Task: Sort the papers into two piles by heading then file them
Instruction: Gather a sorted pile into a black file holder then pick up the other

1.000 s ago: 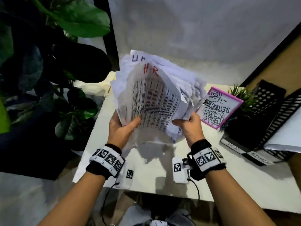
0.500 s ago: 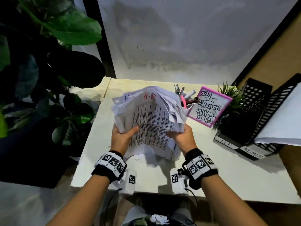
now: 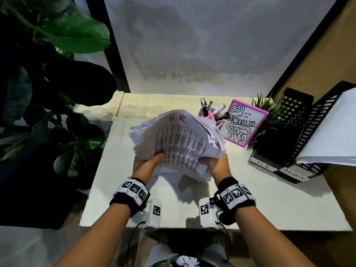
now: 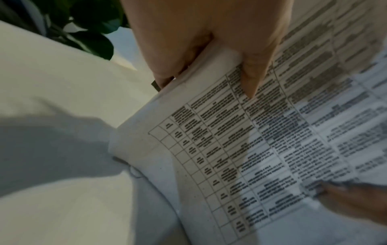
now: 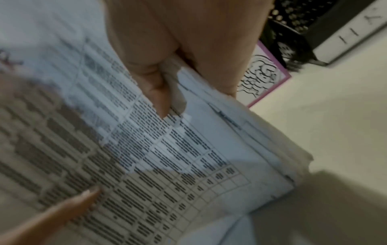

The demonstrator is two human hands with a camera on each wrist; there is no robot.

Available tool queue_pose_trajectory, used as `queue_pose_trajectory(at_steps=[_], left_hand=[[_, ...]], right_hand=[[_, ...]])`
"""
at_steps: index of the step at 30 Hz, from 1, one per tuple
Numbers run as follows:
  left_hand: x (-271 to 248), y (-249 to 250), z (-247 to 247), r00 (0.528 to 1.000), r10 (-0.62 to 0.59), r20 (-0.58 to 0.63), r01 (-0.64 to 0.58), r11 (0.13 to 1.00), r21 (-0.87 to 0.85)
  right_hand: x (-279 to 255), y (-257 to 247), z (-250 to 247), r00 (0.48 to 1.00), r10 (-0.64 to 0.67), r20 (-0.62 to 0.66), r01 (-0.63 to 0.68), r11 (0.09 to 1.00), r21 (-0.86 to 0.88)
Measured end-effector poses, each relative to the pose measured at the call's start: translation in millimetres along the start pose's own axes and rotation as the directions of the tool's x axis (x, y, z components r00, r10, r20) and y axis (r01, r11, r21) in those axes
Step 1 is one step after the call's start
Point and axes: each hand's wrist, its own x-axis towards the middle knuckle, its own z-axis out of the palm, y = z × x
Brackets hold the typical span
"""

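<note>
A thick, ragged stack of printed papers (image 3: 179, 139) hangs just above the white table (image 3: 269, 199), its lower edge near the surface. The top sheet carries a table of text and a red "H.R" heading. My left hand (image 3: 146, 166) grips the stack's lower left, thumb on the top sheet (image 4: 251, 149). My right hand (image 3: 215, 166) grips the lower right corner, thumb over the torn edge of the papers (image 5: 167, 149). Black file trays (image 3: 300, 151) labelled "HR" and "ADMIN" stand at the right; the ADMIN one holds white sheets.
A cup of pens and pliers (image 3: 210, 112) and a pink-framed doodle sign (image 3: 244, 122) stand just behind the stack. A small spiky plant (image 3: 267, 110) sits beside the trays. Large dark houseplant leaves (image 3: 57, 93) fill the left side, off the table.
Both hands have brought the stack down from an upright, raised position toward the table; it now leans flatter and sits lower, uncovering the pen cup behind it.
</note>
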Motion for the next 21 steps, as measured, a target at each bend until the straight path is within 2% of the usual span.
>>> queue_pose_trajectory(at_steps=[2,6,8,9,12,13,15,17,19,21], left_hand=[[5.6,-4.9,0.0,1.000,0.024,-0.002,-0.024,0.999,0.029],[17.0,-0.9,5.0,0.999,0.047,0.024,-0.050,0.988,0.146],[17.3,9.5,5.4,0.995,0.046,0.086,-0.066,0.970,0.236],[18.2,13.9,7.4,0.989,0.036,0.143,-0.066,0.975,0.211],[20.9,27.4,13.6,0.937,0.012,0.350,-0.050,0.994,0.099],[18.2,32.6,18.5,0.911,0.022,0.412,-0.084,0.988,0.133],[10.7,42.3,33.3,0.854,0.064,0.515,-0.233,0.934,0.269],[3.5,55.3,53.5,0.808,0.121,0.577,-0.379,0.856,0.350],[-2.8,70.7,79.2,0.771,0.163,0.615,-0.447,0.828,0.340],[-6.6,87.7,107.5,0.739,0.183,0.648,-0.491,0.805,0.332]], right_hand=[[0.9,5.2,-0.2,0.999,0.035,0.011,-0.035,0.999,0.007],[3.8,-4.4,-6.5,0.998,0.002,0.061,0.005,0.992,-0.127],[9.5,-11.9,-20.5,0.999,0.020,0.043,-0.014,0.992,-0.127],[12.8,-16.1,-30.5,0.998,0.044,0.040,-0.039,0.992,-0.117],[24.2,-21.7,-62.1,0.989,0.146,0.008,-0.146,0.989,-0.021],[27.1,-23.1,-72.0,0.984,0.177,0.006,-0.177,0.983,0.046],[32.2,-23.8,-90.8,0.978,0.209,0.001,-0.208,0.972,0.108],[32.8,-20.6,-107.4,0.977,0.213,0.023,-0.214,0.954,0.211],[32.0,-13.6,-121.8,0.981,0.191,-0.006,-0.179,0.927,0.329],[32.8,-9.5,-134.6,0.989,0.127,-0.069,-0.090,0.914,0.395]])
